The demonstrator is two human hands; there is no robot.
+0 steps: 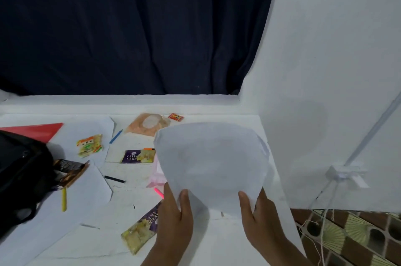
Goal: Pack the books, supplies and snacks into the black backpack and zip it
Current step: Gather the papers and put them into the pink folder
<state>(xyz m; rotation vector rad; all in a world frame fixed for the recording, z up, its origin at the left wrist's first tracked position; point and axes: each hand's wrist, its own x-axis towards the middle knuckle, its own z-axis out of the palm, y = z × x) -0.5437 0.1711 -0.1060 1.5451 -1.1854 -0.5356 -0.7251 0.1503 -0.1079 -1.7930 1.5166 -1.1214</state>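
Both my hands hold a white sheet of paper (211,163) up over the right side of the white table (134,244). My left hand (176,211) grips its lower left edge and my right hand (258,215) grips its lower right edge. The black backpack (21,170) lies at the far left with a brown snack wrapper (70,171) at its mouth. Snacks lie about: a purple layer cake pack (137,156), a second one (141,230) by my left wrist, an orange-green packet (89,145), an orange pouch (147,124) and a small red packet (175,117).
A red folder (41,130) lies behind the backpack. White sheets (86,196), a blue pen (115,136), a black pen (114,179), a yellow pencil (64,199) and a pink marker (159,193) are scattered. A white wall (325,70) stands at the right, a dark curtain (130,27) behind.
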